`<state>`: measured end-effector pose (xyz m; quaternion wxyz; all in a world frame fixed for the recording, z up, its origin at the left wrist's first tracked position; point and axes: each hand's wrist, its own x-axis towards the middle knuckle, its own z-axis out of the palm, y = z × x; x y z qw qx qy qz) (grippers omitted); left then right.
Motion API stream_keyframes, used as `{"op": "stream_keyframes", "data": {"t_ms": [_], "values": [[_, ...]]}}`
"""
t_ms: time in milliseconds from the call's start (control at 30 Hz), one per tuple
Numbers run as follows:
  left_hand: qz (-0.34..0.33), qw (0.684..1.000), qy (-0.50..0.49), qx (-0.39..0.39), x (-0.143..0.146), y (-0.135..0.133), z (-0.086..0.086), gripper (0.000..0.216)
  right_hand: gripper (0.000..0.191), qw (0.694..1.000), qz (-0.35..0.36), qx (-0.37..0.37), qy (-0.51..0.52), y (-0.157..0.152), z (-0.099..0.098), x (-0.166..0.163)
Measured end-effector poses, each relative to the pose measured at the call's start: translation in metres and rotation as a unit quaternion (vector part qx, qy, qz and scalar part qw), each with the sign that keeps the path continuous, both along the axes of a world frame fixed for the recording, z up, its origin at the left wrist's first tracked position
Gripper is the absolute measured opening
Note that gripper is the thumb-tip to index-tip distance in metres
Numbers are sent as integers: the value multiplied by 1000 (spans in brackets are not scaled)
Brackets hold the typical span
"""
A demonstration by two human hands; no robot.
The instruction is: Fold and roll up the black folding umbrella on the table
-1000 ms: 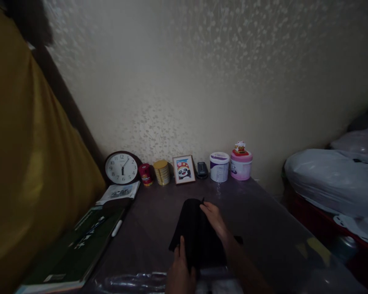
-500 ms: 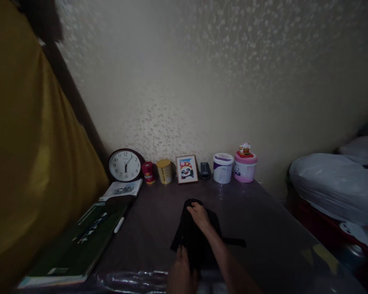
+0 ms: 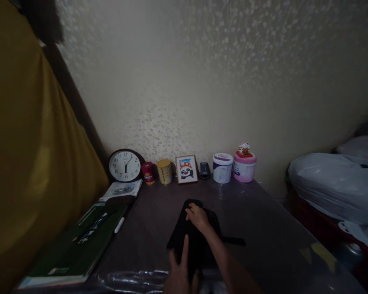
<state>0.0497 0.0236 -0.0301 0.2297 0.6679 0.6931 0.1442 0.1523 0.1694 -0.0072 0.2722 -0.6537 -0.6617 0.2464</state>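
A black folded cloth [image 3: 184, 239] lies on the dark table [image 3: 257, 220] in front of me. My right hand [image 3: 198, 216] rests on the far part of the cloth, its fingers curled on the fabric. My left hand [image 3: 179, 271] lies on the near edge of the cloth with its fingers stretched flat. A narrow black strip of the cloth [image 3: 233, 241] sticks out to the right of my right forearm.
Along the wall stand a round clock [image 3: 124, 165], a red tin [image 3: 148, 172], a gold tin [image 3: 164, 171], a panda picture [image 3: 187, 168], a white tub [image 3: 222, 167] and a pink tub [image 3: 244, 165]. Green books [image 3: 79, 245] lie left. A yellow curtain [image 3: 24, 171] hangs left; covered bundles [image 3: 334, 183] sit right.
The camera tilted and shifted slightly. My right hand slid from the cloth's far right edge toward its top middle. My left hand's fingers stretched further over the near edge.
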Motion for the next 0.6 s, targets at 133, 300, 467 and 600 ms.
{"op": "stream_keyframes", "data": {"t_ms": [133, 300, 467, 600], "values": [[-43, 993, 78, -83, 3, 6, 11, 75, 28, 1000, 14, 24, 7, -10, 4, -2], [-70, 988, 65, -123, 2, 12, 5, 70, 23, 980, 124, 134, 74, -48, -6, 10], [-47, 987, 54, -141, 1, 14, 3, 72, 24, 961, 153, 212, 89, -73, -27, 28], [-36, 985, 67, -156, 4, 16, 6, 69, 27, 959, 186, 212, 35, -47, -34, 33]]}}
